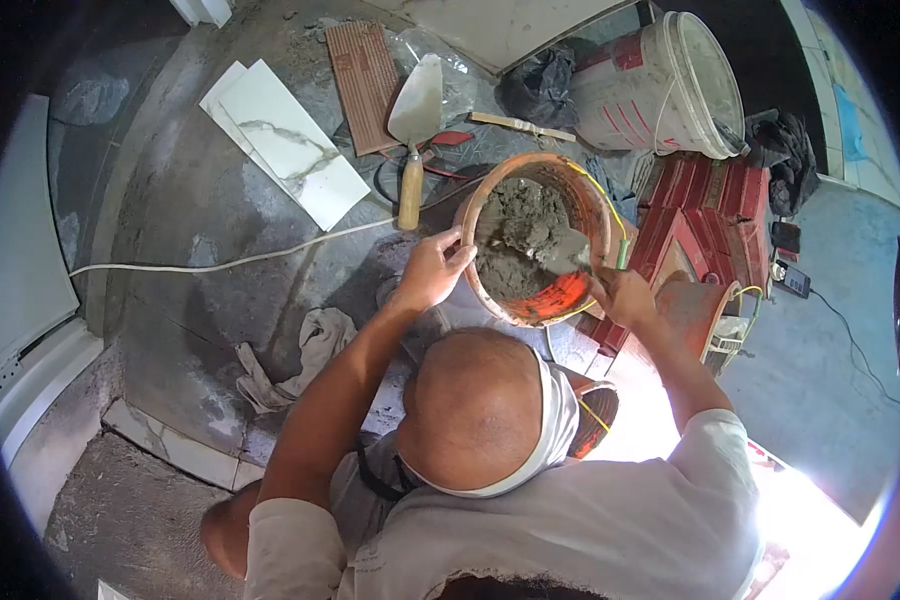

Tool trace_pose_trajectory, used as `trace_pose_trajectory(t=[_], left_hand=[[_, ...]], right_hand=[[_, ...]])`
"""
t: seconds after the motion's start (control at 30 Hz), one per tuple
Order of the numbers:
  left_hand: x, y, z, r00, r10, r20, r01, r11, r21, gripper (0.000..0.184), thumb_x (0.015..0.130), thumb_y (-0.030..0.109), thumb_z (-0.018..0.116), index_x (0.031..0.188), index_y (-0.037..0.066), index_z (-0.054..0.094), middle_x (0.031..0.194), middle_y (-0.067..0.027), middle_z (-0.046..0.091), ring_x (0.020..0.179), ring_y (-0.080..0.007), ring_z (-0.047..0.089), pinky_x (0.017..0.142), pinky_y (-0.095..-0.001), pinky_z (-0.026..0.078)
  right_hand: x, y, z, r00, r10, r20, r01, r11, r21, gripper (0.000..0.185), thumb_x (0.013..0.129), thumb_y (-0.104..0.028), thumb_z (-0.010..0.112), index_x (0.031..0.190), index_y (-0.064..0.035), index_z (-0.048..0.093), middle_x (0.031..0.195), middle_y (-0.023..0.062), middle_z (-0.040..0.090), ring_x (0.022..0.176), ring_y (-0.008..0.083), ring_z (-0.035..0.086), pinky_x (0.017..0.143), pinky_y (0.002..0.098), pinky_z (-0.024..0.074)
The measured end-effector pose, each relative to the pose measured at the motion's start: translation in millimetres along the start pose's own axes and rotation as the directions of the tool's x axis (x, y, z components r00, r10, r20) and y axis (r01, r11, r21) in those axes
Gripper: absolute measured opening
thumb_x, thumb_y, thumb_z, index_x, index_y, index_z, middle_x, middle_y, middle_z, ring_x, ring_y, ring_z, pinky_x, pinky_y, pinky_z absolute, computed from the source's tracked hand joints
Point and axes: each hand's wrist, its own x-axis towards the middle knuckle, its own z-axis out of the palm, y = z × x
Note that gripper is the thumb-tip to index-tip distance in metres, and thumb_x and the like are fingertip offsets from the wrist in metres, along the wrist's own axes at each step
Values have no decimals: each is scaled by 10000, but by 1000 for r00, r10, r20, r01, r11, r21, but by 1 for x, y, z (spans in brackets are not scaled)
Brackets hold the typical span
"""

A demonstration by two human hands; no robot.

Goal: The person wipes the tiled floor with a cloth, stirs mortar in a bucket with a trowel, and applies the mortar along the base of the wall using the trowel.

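An orange bucket (478, 285) is tilted so that its mouth faces me, with wet grey mortar (525, 225) inside. My left hand (438, 268) grips the bucket's left rim, thumb at the edge and fingers on the outside. At the right rim, my right hand (625, 297) is closed round the handle of a trowel, mostly hidden by the fingers; its grey blade (572, 250) reaches into the mortar. Bare orange wall shows at the bucket's lower right inside. Another trowel (417, 105), with a wooden handle, lies on the floor beyond my left hand.
White marbled tiles (290, 145) and a brown ribbed tile (362, 85) lie at the upper left. A large white bucket (620, 95) lies tilted at the upper right, near red stacked pieces (705, 225). A cable (220, 266) crosses the floor; a rag (315, 350) lies left.
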Motion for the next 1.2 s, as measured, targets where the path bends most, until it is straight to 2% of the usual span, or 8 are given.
trace_pose_trajectory(t=[0.07,0.17,0.27,0.33,0.4,0.67,1.13,1.2], left_hand=[[0,-2,0,1000,18,7,-18,1000,-3,283,882,194,608,1064,-23,610,814,-136,666,730,-150,615,690,-320,482],[1,-4,0,999,33,-19,-33,999,-5,262,883,191,607,1037,-20,611,821,-127,665,741,-137,604,708,-318,479],[1,-11,3,999,30,-15,-31,998,-54,251,884,189,605,1029,-17,611,820,-127,664,739,-132,603,707,-317,479],[-1,7,-3,996,-57,70,59,998,-22,249,922,148,569,1113,-10,592,860,9,613,824,-59,515,766,-256,451],[-1,4,2,1000,-17,19,18,999,-34,242,902,167,586,1064,-12,601,813,-55,631,758,-99,558,716,-283,464],[-2,7,0,999,6,-33,-4,999,39,219,878,186,597,985,-5,612,746,-120,644,668,-155,602,644,-317,469],[3,-3,6,1000,29,-4,-29,999,-24,177,853,192,643,909,23,638,728,-22,599,671,-84,526,587,-292,448],[1,0,3,993,-117,7,116,977,-180,226,815,235,681,870,17,653,695,-62,622,635,-118,560,581,-325,458]], right_hand=[[-6,-13,-1,958,-116,-262,28,947,-320,339,901,-372,539,888,-52,650,767,163,649,733,360,650,662,453,522],[-4,-23,-19,934,-102,-343,-34,929,-368,342,902,-389,539,801,-74,626,704,145,619,692,332,648,629,439,523],[17,-28,-24,988,-10,-153,-23,977,-214,360,897,-404,531,908,-65,654,817,179,653,791,373,642,699,469,516],[39,-15,-10,1000,-23,-16,21,991,-129,376,897,-412,525,945,-65,663,862,189,661,822,386,638,727,478,512],[62,-3,10,966,-89,241,148,960,-237,368,911,-434,500,965,-123,689,937,168,667,821,394,637,734,489,500],[24,-19,-90,984,180,1,-136,746,-652,308,868,-290,524,889,-35,694,934,182,682,853,331,673,736,433,542],[19,7,-3,997,77,13,-67,926,-371,389,870,-447,512,1058,-131,638,943,202,657,890,388,629,747,496,481],[22,-14,-13,996,36,87,-10,959,-282,449,900,-462,473,1100,-82,604,937,218,647,881,410,616,740,506,464]])
